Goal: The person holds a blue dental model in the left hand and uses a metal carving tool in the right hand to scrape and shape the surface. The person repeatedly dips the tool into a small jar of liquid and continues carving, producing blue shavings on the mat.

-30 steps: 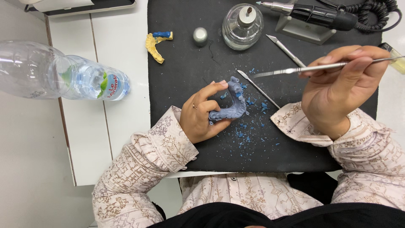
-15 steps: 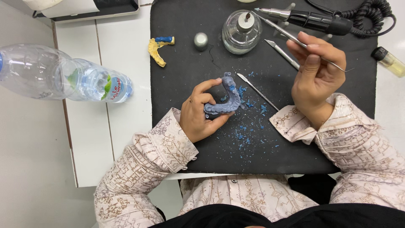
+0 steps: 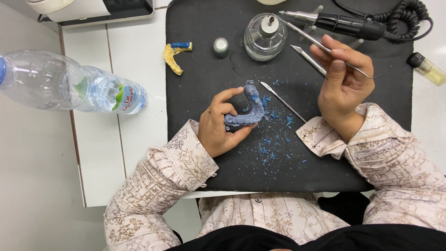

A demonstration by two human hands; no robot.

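Fingers (image 3: 232, 100) of the left hand (image 3: 222, 124) hold a grey teeth model (image 3: 246, 111); the right hand (image 3: 344, 86) pinches a thin metal tool (image 3: 320, 45). Carving is paused; next the tip must touch the model gently.

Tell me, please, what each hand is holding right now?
Left hand: closed on the grey-blue dental arch model.
Right hand: closed on a thin metal carving instrument, tip near the glass spirit burner.

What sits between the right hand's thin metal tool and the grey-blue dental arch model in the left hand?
Nothing upright. Between the right hand and the grey-blue dental arch model in the left hand, only a flat metal spatula and blue wax shavings lie on the black mat.
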